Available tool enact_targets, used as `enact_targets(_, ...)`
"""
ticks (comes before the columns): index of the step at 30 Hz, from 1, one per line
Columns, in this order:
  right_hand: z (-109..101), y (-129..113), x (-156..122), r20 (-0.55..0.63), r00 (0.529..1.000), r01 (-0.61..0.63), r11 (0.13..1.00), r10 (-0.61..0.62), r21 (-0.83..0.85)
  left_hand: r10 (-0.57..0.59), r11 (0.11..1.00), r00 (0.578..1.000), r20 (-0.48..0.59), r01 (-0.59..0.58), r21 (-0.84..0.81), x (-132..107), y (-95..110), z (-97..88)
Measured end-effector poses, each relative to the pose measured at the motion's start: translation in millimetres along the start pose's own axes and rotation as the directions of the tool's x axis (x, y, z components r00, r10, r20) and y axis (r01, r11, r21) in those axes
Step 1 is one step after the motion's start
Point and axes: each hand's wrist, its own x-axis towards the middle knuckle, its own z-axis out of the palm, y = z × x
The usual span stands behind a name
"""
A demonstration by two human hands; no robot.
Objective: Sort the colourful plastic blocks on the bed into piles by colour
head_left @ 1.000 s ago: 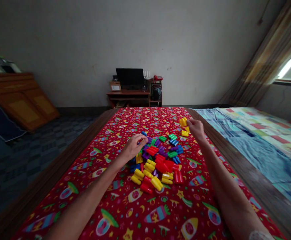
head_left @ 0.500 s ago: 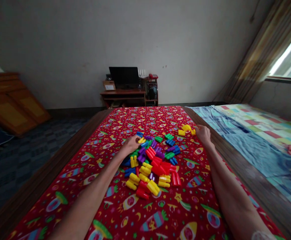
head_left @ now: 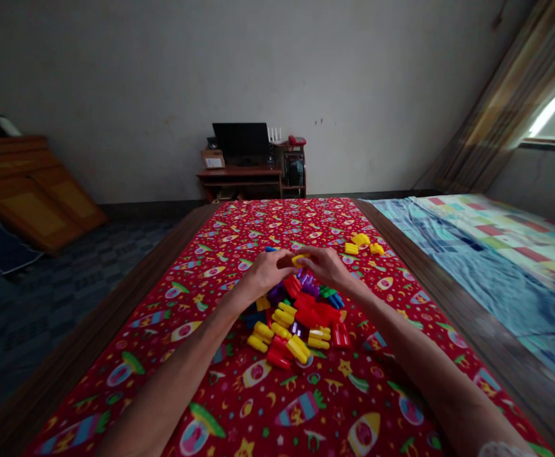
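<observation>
Above the far side of a heap of plastic toy blocks, my two hands meet around one yellow building block. My right hand pinches it from the right. My left hand has its curled fingers against the block's left end, partly covering it. Below them lie red blocks, purple blocks and a few green and blue ones, some hidden by my hands. Nearer to me are several yellow blocks lying among red ones. A small separate group of yellow blocks sits to the far right.
A red patterned cloth covers the long table, with a wooden edge showing. A bed adjoins on the right. At the far wall stands a desk with a monitor; a cabinet is at left.
My right hand has left the separate yellow group and come left to the heap. My left hand has lifted a yellow block and moved slightly right, meeting my right hand.
</observation>
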Motion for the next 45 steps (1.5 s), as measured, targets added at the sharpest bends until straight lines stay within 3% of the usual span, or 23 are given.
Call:
enact_targets(3,-29.1,23.6,3.9,-0.189,0.971,-0.169,0.98,0.147,-0.106,-0.101,0.983,0.993,0.059,0.091,0.159,-10.1,-12.8,-26.9)
enact_targets(7,-73.4,69.5,-4.5,-0.419,0.868,-0.422,0.842,0.267,-0.337,-0.209,0.939,0.938,0.278,0.113,0.326,-28.5,-23.0,-52.7)
enact_targets(10,-88.1,93.4,-18.6,-0.481,0.825,-0.512,0.753,0.297,-0.412,-0.25,0.92,0.9,0.356,0.106,0.378,-34.4,-20.0,-47.2)
enact_targets(14,-87.3,94.9,-20.5,-0.512,0.825,-0.473,0.789,0.24,-0.393,-0.218,0.908,0.918,0.332,0.066,0.413,-29.9,-19.6,-38.4)
enact_targets(17,-72.6,70.2,-8.2,-0.4,0.895,-0.33,0.895,0.197,-0.299,-0.191,0.936,0.951,0.244,0.102,0.336,-26.3,-19.7,-45.4)
enact_targets(19,-53.6,44.2,-2.1,-0.228,0.962,-0.188,0.969,0.148,-0.163,-0.176,0.952,0.973,0.15,0.129,0.278,-25.5,-14.8,-49.5)
enact_targets(21,-29.8,15.7,-1.7,-0.043,0.998,-0.055,0.998,0.055,0.005,-0.128,0.97,0.989,0.076,0.109,0.217,-25.7,-5.9,-47.2)
enact_targets(23,-7.5,-9.3,-5.9,0.091,0.995,0.029,0.992,-0.04,0.12,-0.056,0.986,0.997,0.045,0.048,0.16,-26.5,4.0,-38.7)
enact_targets(25,6.6,-25.2,-10.7,0.17,0.98,0.083,0.988,-0.105,0.131,0.004,0.991,0.999,0.043,-0.009,0.13,-27.2,12.1,-28.8)
enact_targets(28,4.8,-25.6,-11.4,0.19,0.975,0.117,0.993,-0.117,0.015,0.037,0.988,0.998,0.052,-0.044,0.148,-28.1,19.3,-22.7)
enact_targets(30,-9.8,-10.7,-7.1,0.105,0.993,0.064,0.993,-0.053,-0.101,0.015,0.977,0.998,0.065,-0.028,0.212,-30.1,21.6,-26.0)
enact_targets(32,-29.8,12.7,-2.6,-0.058,0.997,-0.057,0.97,0.044,-0.235,-0.04,0.952,0.988,0.152,-0.009,0.305,-35.5,22.3,-30.1)
enact_targets(35,-59.5,52.7,-2.5,-0.312,0.937,-0.272,0.889,0.157,-0.37,-0.068,0.914,0.934,0.35,-0.082,0.396,-49.9,18.5,-26.2)
enact_targets(37,-74.4,74.9,-7.0,-0.425,0.881,-0.382,0.844,0.209,-0.377,-0.015,0.903,0.92,0.392,-0.157,0.401,-60.3,12.9,-15.5)
enact_targets(41,-90.5,93.3,-14.2,-0.523,0.812,-0.482,0.804,0.26,-0.347,0.03,0.872,0.936,0.35,-0.195,0.449,-69.0,5.7,6.2)
enact_targets(45,-88.7,74.4,-8.1,-0.501,0.839,-0.414,0.848,0.214,-0.332,0.02,0.892,0.93,0.367,-0.182,0.414,-57.3,14.2,5.4)
